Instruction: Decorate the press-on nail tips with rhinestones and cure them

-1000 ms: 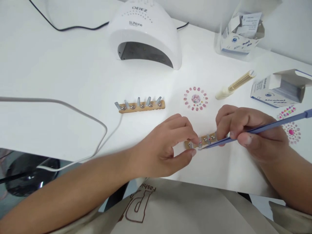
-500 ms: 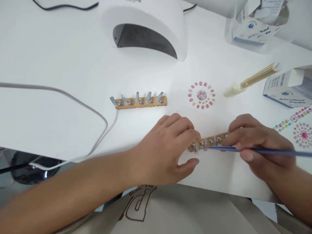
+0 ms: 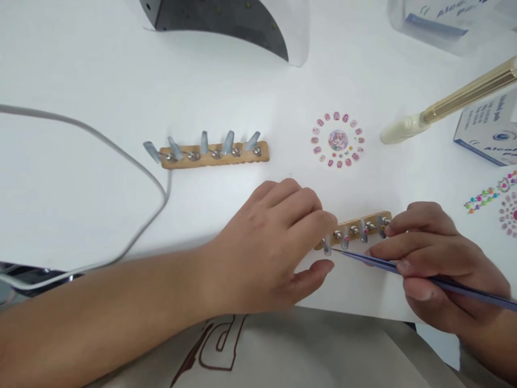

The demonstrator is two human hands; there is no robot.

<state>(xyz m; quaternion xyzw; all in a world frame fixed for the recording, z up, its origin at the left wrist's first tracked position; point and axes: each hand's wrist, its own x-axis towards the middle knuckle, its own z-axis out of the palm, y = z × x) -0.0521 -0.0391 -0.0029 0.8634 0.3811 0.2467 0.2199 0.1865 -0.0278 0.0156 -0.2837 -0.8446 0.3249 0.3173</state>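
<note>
My right hand [image 3: 440, 258] pinches blue tweezers [image 3: 371, 261], whose tip is at the leftmost grey nail tip [image 3: 327, 246] on the near wooden stand [image 3: 347, 221]. Small coloured pieces show on the other nail tips of that stand. With thumb and index finger apart, my left hand [image 3: 278, 242] rests at the stand's left end; its curled index fingertip is hidden from view. Farther left, a second wooden stand [image 3: 242, 157] bears several plain grey nail tips. A ring of pink stickers [image 3: 337, 140] lies on the table beyond my hands.
A white lamp [image 3: 299, 32] with a dark opening stands at the back. On the right are a gold-handled brush bottle [image 3: 464, 97], an alcohol pad box [image 3: 488, 129] and colourful gem stickers [image 3: 484, 199]. A white cable [image 3: 100, 145] curves across the left.
The view has moved closer to the table. The tweezers' tip has shifted from the second nail tip to the leftmost one, and my right hand sits a little lower and farther right.
</note>
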